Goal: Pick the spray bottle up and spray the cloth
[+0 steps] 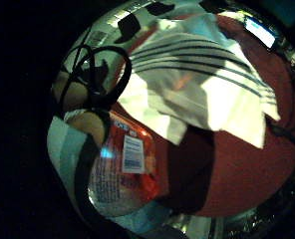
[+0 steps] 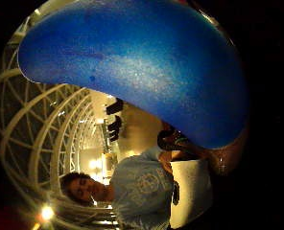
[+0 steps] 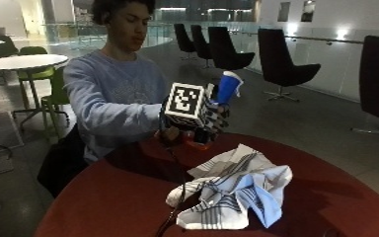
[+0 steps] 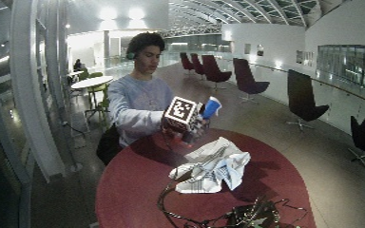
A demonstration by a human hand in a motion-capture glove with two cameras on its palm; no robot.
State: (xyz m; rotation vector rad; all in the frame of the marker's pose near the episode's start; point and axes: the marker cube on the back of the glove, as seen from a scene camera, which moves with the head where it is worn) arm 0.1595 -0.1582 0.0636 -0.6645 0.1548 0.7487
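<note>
**A:** Closest to the camera is that crumpled white cloth [image 3: 232,195] with dark stripes and a bluish patch, bunched up on the round red table [image 3: 110,207]. You're sitting behind the table, with your gloved right hand [image 3: 209,118] raised above its far edge.

**B:** What's the hand doing though? Open or closed?

**A:** Closed round the spray bottle [image 3: 227,89]. Your fingers are curled about it and the blue top pokes out above the hand. You've got it up at chest height, clear of the table. In the thumb side palm view the blue head [image 2: 132,62] fills most of the picture, so it's right up against your palm.

**B:** And the bottle's lower part?

**A:** The little finger side palm view shows the body with a red and white label [image 1: 130,164] close by the palm, and the striped cloth [image 1: 202,84] spread on the red tabletop beyond it. The bottle is behind the cloth, not touching it.

**B:** Your other hand?

**A:** Your bare hand [image 3: 170,134] sits low, just under the gloved one, near the table's far edge. Can't tell whether it's touching the bottle.
</note>
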